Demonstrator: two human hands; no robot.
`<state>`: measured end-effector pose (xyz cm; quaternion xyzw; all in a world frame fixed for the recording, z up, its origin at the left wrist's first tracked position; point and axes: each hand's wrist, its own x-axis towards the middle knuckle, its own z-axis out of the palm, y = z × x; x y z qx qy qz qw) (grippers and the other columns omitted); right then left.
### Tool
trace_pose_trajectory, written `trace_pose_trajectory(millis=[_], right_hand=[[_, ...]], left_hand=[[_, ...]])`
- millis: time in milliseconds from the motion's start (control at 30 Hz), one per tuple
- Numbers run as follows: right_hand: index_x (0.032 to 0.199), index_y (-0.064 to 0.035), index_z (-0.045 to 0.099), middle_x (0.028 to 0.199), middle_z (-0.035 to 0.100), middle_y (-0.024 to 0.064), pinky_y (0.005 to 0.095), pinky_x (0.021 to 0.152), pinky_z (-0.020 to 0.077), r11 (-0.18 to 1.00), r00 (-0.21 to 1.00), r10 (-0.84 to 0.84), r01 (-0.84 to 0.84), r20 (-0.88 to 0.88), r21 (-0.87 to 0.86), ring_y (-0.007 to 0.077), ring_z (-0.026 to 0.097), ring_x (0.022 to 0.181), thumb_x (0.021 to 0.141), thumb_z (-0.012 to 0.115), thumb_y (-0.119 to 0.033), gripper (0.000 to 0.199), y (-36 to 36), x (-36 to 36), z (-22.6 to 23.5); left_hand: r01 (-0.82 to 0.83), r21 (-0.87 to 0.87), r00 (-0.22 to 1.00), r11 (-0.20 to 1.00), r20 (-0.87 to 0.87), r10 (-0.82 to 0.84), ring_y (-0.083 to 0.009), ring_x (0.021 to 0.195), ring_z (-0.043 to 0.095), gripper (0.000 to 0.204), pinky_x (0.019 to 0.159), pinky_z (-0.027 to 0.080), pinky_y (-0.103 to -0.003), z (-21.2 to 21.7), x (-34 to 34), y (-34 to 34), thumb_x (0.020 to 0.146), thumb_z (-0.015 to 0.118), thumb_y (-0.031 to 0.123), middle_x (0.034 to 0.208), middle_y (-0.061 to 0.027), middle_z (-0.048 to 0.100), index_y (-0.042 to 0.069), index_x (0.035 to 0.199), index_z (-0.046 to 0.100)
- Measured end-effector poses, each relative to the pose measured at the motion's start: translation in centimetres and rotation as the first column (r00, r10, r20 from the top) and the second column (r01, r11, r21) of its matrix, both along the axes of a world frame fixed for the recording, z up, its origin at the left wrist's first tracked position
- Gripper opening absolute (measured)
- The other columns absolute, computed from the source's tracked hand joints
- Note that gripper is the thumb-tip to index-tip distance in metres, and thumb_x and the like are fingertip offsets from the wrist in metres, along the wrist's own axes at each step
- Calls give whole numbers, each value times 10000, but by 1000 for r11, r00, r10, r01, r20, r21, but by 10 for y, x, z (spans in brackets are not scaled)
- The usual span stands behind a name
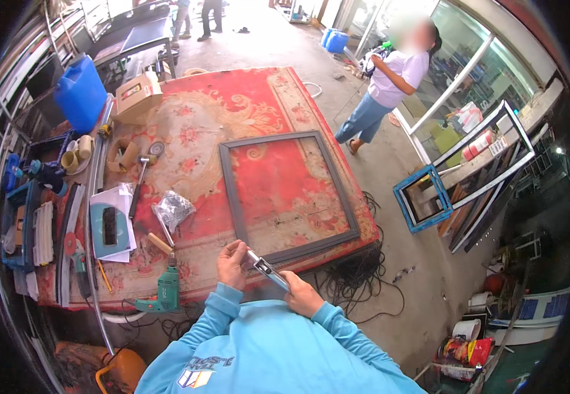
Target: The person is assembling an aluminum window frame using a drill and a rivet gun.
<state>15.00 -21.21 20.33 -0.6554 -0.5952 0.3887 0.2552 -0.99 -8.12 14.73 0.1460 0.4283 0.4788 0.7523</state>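
Observation:
A slim silver metal fitting (pixel 268 269) with a dark slotted middle is held slantwise in front of my chest. The thumb and fingers of my left hand (pixel 232 264) are pinched together at its upper left end. Its lower right end is in my right hand (pixel 302 295), with the fingers closed round it. Just beyond lies a dark grey rectangular frame (pixel 229 190), flat on the table covered with a red patterned carpet (pixel 193 138). Left of my hands are a green power drill (pixel 168 289) and a clear bag of small parts (pixel 173 210).
A hammer (pixel 139 187), papers with a dark phone-like object (pixel 109 226) and an angle grinder (pixel 78 256) lie to the left. A blue jerrycan (pixel 81 92) stands behind them. Tangled black cables (pixel 357 279) hang at the table's right corner. A person (pixel 390 85) stands beyond.

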Motion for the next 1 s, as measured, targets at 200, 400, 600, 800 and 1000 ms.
trace_pose_trajectory(millis=[200, 400, 600, 800, 1000], right_hand=[[1291, -13, 402, 1240, 526, 245, 459, 947, 449, 1000, 1000, -15, 15, -19, 16, 419, 526, 1144, 742, 531, 25, 565, -2, 0, 0], [1315, -26, 388, 1189, 547, 273, 477, 897, 465, 999, 997, 11, -8, -81, 32, 440, 557, 1082, 738, 523, 39, 596, 2, -4, 1], [1327, -29, 368, 1094, 590, 291, 473, 851, 483, 996, 996, -53, 48, -75, -71, 461, 584, 1029, 728, 519, 45, 622, 7, -7, 2], [1345, 8, 345, 1217, 542, 298, 449, 902, 473, 991, 998, -63, 60, -21, -124, 427, 567, 1109, 726, 555, 27, 654, 6, -3, -11], [1404, 19, 304, 1296, 492, 286, 415, 977, 444, 980, 983, -181, 181, 2, -82, 387, 519, 1209, 733, 591, -1, 730, 17, -1, -12]], left_hand=[[-9, 57, 999, 998, 35, 7, -157, 716, 652, 195, 600, 569, -295, 0, 3, 0, 885, 681, 115, 859, -64, 659, 60, 1051, 594], [-25, 132, 1000, 991, -2, 25, -180, 734, 675, 127, 636, 586, -326, 4, 7, 5, 905, 652, 112, 846, -72, 680, 66, 1023, 643], [118, 138, 981, 983, 134, -137, -244, 949, 669, 223, 813, 573, -388, 16, 5, -2, 927, 621, 124, 1039, -139, 673, 50, 1137, 607], [269, 152, 949, 951, 128, -289, -273, 998, 662, 449, 857, 564, -426, 25, 2, -8, 883, 668, 74, 1114, -190, 643, 81, 1294, 489], [250, 24, 943, 968, 221, -249, -267, 964, 669, 500, 814, 577, -440, 37, 1, -9, 865, 685, 67, 1060, -166, 662, 63, 1310, 457]])
